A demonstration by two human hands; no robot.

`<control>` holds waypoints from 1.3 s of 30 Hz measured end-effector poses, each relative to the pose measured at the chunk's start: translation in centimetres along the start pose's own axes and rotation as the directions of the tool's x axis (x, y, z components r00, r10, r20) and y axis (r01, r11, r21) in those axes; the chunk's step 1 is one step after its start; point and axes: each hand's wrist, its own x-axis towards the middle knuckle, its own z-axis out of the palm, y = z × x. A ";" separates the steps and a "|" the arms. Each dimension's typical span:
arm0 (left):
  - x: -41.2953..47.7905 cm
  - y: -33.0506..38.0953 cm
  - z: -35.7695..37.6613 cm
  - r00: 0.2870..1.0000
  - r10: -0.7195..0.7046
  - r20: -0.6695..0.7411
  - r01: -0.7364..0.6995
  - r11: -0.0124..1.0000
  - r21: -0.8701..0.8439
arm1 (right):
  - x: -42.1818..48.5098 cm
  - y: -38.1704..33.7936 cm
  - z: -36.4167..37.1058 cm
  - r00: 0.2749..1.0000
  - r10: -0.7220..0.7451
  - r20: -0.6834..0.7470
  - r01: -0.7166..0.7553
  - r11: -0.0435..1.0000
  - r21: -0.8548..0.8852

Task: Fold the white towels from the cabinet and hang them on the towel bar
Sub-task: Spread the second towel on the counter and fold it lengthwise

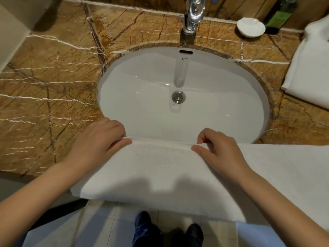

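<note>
A white towel [160,172] lies spread over the front edge of the marble counter and the near rim of the sink, its lower part hanging off toward the floor. My left hand [99,139] pinches the towel's far edge at the left, thumb on top and fingers curled under. My right hand [217,148] pinches the same edge further right, fingers curled over the hem. A second white towel [309,68], folded, rests on the counter at the far right. No towel bar or cabinet is in view.
The white oval sink [178,82] is set in the brown marble counter [53,82], with a chrome tap [193,15] behind it. A white dish [251,26] and a green bottle [279,16] stand at the back right. My dark shoes [142,227] show on the tiled floor.
</note>
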 end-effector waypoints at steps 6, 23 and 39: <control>0.2 1.9 -0.4 0.974 -0.004 -0.228 0.049 0.981 0.189 | -0.6 -0.5 1.4 0.980 -0.059 -0.192 0.011 0.970 -0.242; -1.9 6.9 2.0 0.964 -0.060 0.259 0.024 0.990 0.142 | -3.5 -2.0 2.1 0.943 -0.097 -0.318 -0.010 0.948 -0.318; -3.0 5.8 1.3 0.981 -0.017 0.194 0.009 0.999 0.041 | -10.1 8.4 -3.3 0.907 0.338 -0.251 -0.409 0.847 -0.339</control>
